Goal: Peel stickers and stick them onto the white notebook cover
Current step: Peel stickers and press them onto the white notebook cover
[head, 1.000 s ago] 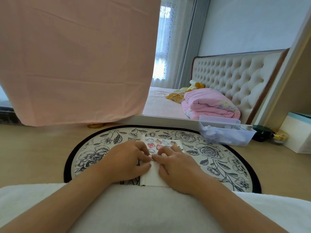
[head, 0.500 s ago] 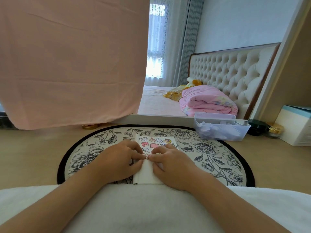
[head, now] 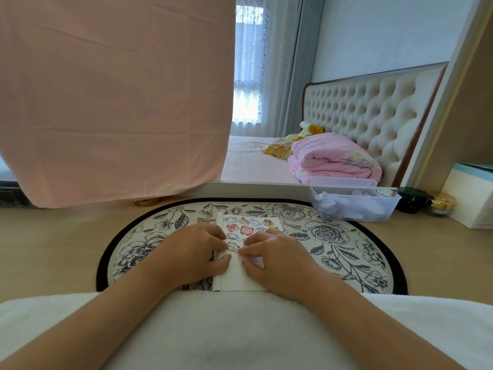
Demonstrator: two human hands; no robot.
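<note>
Head view: a white towel (head: 240, 329) is seen across the bottom edge, with both forearms laid over it. Just beyond, the notebook (head: 234, 276) lies flat on a floral mat (head: 333, 244), spine to the left, its near edge at the towel's edge. The left hand (head: 194, 253) is rested on the spine side and the right hand (head: 280, 256) on the cover. On each hand the fingers are bent and held close together, with the thumb laid on the white cover. The fingertips of both hands are brought together at one small sticker (head: 231, 247) near the middle of the cover — whether it is pinched or pressed down cannot be told. More stickers (head: 245, 228) are shown in rows on the far part of the cover; it cannot be told whether they are already stuck there or sit on a sheet laid over it. Farther off, a clear basket (head: 354, 206) stands at the mat's right edge, a pink cloth (head: 106, 102) hangs at left, and a bed (head: 253, 166) is seen behind.

Risks, as judged: a sticker pressed from one edge only may be creased or may trap a bubble, and a thin one may be torn or curled on itself if lifted by a nail. The notebook may be slid on the mat if the left hand's hold is eased.

Hidden: the sticker's edges, the fingertips' undersides and the cover beneath both palms.
</note>
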